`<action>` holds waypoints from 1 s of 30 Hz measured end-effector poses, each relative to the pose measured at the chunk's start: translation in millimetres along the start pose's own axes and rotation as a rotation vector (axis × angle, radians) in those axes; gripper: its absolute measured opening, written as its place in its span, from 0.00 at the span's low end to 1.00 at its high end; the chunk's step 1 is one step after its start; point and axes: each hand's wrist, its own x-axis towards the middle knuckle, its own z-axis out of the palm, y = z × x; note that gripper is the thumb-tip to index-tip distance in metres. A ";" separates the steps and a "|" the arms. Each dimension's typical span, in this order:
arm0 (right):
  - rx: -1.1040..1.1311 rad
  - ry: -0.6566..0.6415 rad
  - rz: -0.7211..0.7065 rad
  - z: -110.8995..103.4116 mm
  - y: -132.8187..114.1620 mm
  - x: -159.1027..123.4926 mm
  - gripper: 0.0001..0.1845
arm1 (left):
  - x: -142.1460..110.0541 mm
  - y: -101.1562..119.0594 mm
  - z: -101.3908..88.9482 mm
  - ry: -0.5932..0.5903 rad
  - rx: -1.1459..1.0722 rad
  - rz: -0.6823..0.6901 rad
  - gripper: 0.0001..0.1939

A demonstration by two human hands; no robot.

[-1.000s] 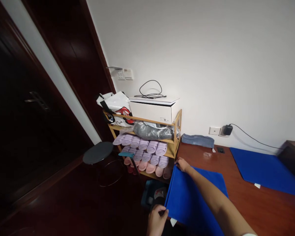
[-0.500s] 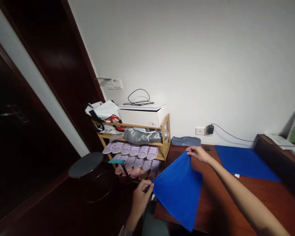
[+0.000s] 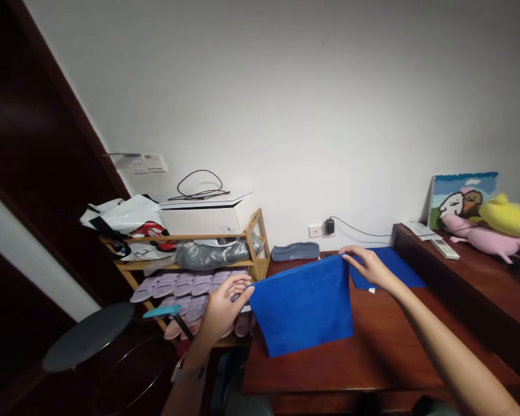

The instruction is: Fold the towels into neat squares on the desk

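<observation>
A blue cloth (image 3: pixel 303 306) hangs above the wooden desk (image 3: pixel 390 346), its top edge stretched between my two hands. My left hand (image 3: pixel 227 300) pinches the upper left corner. At the upper right corner, my right hand (image 3: pixel 366 266) grips the cloth between thumb and fingers. The cloth's lower edge slants, with its left corner lowest. Behind my right hand a second blue cloth (image 3: pixel 390 268) lies flat on the desk, with a small white tag (image 3: pixel 371 290) at its front edge. My right hand and forearm cover part of it.
A wooden rack (image 3: pixel 260 237) with lilac slippers (image 3: pixel 184 283) and a white box (image 3: pixel 201 219) stands left of the desk. A rolled grey-blue cloth (image 3: pixel 295 251) lies by the wall. Plush toys (image 3: pixel 498 231) rest on the raised ledge at right. A round stool (image 3: pixel 91 335) stands at left.
The view has turned to the right. The held cloth has gone from hanging in a diamond shape to hanging broad, its top edge nearer level. My left hand has risen relative to my right.
</observation>
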 end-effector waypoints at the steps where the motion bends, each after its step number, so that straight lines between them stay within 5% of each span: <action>1: 0.002 0.019 0.001 -3.5 -0.1 -4.3 0.19 | 1.5 2.8 2.9 -0.018 -0.040 -0.016 0.19; 8: 0.042 0.043 0.111 -29.3 -9.6 -32.7 0.21 | 3.5 16.8 9.8 -0.228 -0.010 0.036 0.16; 17: 0.051 0.061 0.214 -52.5 -20.3 -65.0 0.24 | 2.3 32.8 12.3 -0.330 -0.142 -0.026 0.12; 23: 0.021 0.222 0.239 -80.1 -30.1 -86.0 0.24 | -17.2 43.9 22.3 -0.461 -0.324 -0.072 0.14; 27: -0.116 0.338 0.226 -84.7 -13.3 -74.5 0.24 | -20.5 46.5 46.1 -0.574 -0.354 -0.065 0.16; 30: -0.228 0.344 0.239 -66.4 16.2 -40.7 0.21 | -14.9 28.7 70.9 -0.567 -0.385 -0.108 0.14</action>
